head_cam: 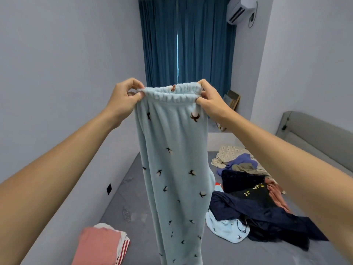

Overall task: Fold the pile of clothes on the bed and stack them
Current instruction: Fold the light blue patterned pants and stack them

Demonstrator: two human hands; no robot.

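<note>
Left hand (128, 96) and right hand (209, 99) pinch the trousers (172, 159) at the waistband; 1 folded stack (102, 245) done, pile (257, 197) remains on the bed (133, 197).

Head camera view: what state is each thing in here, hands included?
Light blue fleece pajama pants: held up by the waistband, hanging unfolded.
Left hand: pinching the waistband's left end.
Right hand: pinching its right end.
Pink garment: folded, topping a stack.
Clothes pile: unfolded, heaped on the bed.
Blue curtains: drawn.
</note>
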